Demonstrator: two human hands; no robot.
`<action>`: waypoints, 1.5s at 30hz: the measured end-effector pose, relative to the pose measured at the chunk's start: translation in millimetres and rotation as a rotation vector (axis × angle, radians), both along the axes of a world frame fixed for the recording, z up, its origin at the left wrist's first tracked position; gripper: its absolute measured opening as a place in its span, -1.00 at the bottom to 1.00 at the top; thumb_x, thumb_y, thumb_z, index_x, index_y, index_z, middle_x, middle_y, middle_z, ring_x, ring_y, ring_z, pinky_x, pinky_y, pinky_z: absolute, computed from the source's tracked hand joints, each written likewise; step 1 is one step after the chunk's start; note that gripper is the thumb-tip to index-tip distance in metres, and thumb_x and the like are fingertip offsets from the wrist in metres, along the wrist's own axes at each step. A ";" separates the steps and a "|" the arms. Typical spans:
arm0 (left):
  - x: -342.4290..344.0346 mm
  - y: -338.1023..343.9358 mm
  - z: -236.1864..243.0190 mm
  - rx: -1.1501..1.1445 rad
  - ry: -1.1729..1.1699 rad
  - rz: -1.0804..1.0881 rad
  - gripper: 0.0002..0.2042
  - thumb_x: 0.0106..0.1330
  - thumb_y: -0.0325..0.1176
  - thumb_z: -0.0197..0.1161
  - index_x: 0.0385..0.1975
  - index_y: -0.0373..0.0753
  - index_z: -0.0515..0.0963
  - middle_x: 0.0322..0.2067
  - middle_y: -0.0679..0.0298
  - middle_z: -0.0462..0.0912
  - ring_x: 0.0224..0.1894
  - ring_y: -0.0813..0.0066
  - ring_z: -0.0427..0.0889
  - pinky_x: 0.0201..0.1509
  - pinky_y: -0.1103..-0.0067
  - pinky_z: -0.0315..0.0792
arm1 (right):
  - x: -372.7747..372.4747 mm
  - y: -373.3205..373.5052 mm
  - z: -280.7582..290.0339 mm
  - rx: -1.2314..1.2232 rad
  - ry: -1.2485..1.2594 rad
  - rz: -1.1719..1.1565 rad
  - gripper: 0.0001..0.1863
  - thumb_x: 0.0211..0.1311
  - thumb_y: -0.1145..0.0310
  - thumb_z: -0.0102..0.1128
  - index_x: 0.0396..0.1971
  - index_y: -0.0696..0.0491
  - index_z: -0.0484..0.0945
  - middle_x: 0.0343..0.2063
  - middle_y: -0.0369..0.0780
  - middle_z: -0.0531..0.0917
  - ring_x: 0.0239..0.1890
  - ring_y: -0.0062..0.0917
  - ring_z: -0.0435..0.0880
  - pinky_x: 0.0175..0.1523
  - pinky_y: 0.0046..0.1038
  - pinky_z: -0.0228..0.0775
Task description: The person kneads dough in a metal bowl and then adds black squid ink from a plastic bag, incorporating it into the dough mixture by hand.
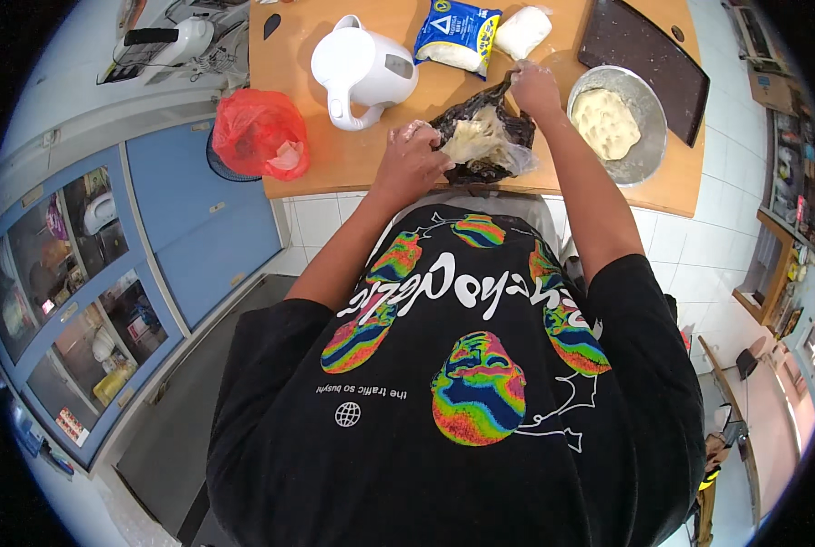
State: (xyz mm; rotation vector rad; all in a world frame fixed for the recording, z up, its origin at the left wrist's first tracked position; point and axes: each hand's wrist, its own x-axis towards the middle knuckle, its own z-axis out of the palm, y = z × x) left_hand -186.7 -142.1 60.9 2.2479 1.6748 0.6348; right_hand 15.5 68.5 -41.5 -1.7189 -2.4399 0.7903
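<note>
On the wooden table (284, 187), close to its front edge, lies a crumpled black plastic bag (457, 116), spread apart around a pale, creamy-looking mass with thin clear plastic (473, 135). My left hand (416, 152) is closed at the bag's left edge, fingers curled. At its upper right edge my right hand (535, 89) pinches the black plastic, with white powder on the fingers. To the right of that hand stands a steel bowl (654, 137) holding pale yellow dough (605, 123) with a dimpled top. What exactly the bag's contents are is hard to make out.
A white electric kettle (357, 68) stands left of the bag. Behind are a blue flour packet (456, 35) and a white packet (523, 34). A dark baking tray (644, 46) lies at the far right. A red plastic bag (257, 132) lines a basket at the table's left edge.
</note>
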 end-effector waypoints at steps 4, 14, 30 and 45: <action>1.9 -0.2 -1.8 0.012 0.003 0.069 -0.90 0.01 -0.23 0.40 -0.55 -0.04 0.64 -0.23 0.29 0.43 0.02 0.21 0.42 0.04 0.22 0.25 | 6.1 -15.7 24.8 -0.291 0.383 -0.064 -0.52 0.12 0.21 0.22 0.06 0.06 0.51 -0.06 -0.01 0.62 0.00 -0.13 0.59 0.06 -0.18 0.43; 6.0 7.4 9.1 -0.058 -0.026 0.015 -0.92 0.09 -0.27 0.35 -0.45 -0.05 0.69 -0.16 0.20 0.50 0.06 0.05 0.41 0.11 0.17 0.23 | 10.7 -46.0 9.1 -0.077 -0.273 0.089 -0.71 0.23 0.21 0.11 -0.18 0.08 0.59 -0.13 -0.07 0.65 -0.03 -0.18 0.64 0.03 -0.18 0.51; 15.0 15.6 37.2 0.120 -0.110 0.185 -0.91 0.11 -0.34 0.29 -0.44 -0.19 0.65 -0.21 0.08 0.46 -0.04 0.06 0.43 0.06 0.21 0.25 | 34.5 -29.6 -4.1 0.017 0.017 0.127 -0.71 0.19 0.24 0.09 -0.18 0.09 0.60 -0.17 -0.10 0.67 -0.09 -0.23 0.66 0.02 -0.24 0.51; 28.0 27.3 61.6 0.110 -0.303 0.182 -0.92 0.12 -0.40 0.31 -0.42 -0.24 0.61 -0.22 0.07 0.44 -0.04 0.06 0.44 0.08 0.20 0.27 | 46.5 -122.4 41.6 0.054 0.165 0.153 -0.55 0.03 0.38 0.24 0.01 -0.02 0.51 -0.08 -0.11 0.55 0.04 -0.15 0.47 0.18 -0.20 0.29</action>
